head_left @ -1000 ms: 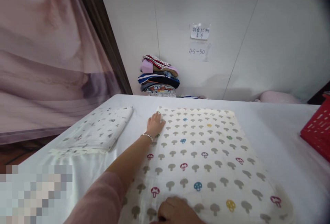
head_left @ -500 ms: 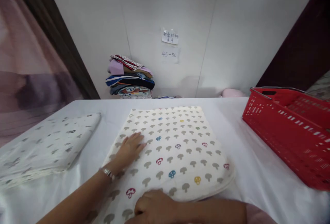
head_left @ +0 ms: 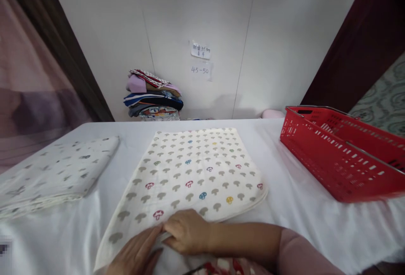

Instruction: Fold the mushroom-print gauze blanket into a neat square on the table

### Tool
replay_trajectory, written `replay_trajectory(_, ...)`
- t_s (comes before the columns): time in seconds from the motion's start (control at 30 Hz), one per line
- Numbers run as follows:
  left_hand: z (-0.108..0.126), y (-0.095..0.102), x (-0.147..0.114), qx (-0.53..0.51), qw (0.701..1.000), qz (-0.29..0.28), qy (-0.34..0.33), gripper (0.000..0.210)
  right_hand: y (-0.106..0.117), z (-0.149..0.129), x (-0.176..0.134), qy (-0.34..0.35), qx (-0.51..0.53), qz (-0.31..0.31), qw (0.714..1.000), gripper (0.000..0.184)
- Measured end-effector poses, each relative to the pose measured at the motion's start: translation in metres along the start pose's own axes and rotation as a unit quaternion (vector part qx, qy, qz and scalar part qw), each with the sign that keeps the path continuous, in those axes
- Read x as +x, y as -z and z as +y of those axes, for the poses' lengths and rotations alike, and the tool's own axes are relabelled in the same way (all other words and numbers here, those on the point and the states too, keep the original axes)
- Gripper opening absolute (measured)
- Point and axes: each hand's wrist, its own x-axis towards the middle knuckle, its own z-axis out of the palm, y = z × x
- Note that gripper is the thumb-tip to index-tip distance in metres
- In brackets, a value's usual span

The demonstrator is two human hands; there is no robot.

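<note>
A cream cloth (head_left: 196, 169) printed with grey and a few coloured mushrooms lies folded in front of me. My right hand (head_left: 188, 230) is closed on its near edge, fingers curled over the fabric. Beside it, to the left, my left hand (head_left: 136, 252) has its fingers together over that same edge with the thumb below, pinching the cloth. Part of the near edge is hidden behind both hands.
A second folded cloth (head_left: 60, 167) with a grey print lies at the left. On the right stands a red perforated basket (head_left: 329, 161). A pile of folded fabrics (head_left: 153, 98) rests by the wall behind the white-covered table (head_left: 268, 140), under paper notes (head_left: 201, 51).
My left hand has moved from the cloth's left middle down to the near edge beside my right hand. The view has shifted slightly right, and the red basket shows more fully.
</note>
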Motion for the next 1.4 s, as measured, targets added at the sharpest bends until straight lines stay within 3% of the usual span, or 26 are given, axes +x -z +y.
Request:
replay_trajectory(0.13, -0.001, -0.001, 0.002, 0.018, 0.999, -0.029, 0.011, 0.032, 0.004, 0.002, -0.01, 0.05, -0.075, 0.017, 0.996, 0.023)
replay_trajectory(0.27, -0.005, -0.005, -0.001, 0.034, 0.998, -0.057, 0.011, 0.026, 0.023, 0.021, -0.045, 0.06, -0.122, 0.027, 0.99, 0.023)
replay_trajectory(0.53, -0.007, -0.007, 0.002, 0.039, 0.999, -0.03, -0.023, 0.023, 0.065, 0.078, -0.17, -0.133, -0.168, 0.029, 0.976, 0.03)
replay_trajectory(0.67, -0.006, -0.01, 0.005, 0.052, 0.998, -0.018, -0.04, 0.024, 0.073, 0.09, -0.214, -0.178, -0.189, 0.06, 0.964, 0.032)
replay_trajectory(0.93, 0.0, -0.016, 0.019, 0.059, 0.995, -0.023, -0.071, 0.025, 0.078, 0.107, -0.224, -0.201, -0.208, 0.097, 0.952, 0.032)
replay_trajectory(1.17, 0.006, -0.012, 0.019, 0.026, 0.997, -0.036, -0.06, 0.022, 0.089, 0.118, -0.24, -0.214, -0.208, 0.103, 0.949, 0.035)
replay_trajectory(1.4, 0.011, -0.006, 0.021, 0.033, 0.996, -0.037, -0.075, 0.024, 0.08, 0.116, -0.244, -0.239, -0.2, 0.098, 0.945, 0.04)
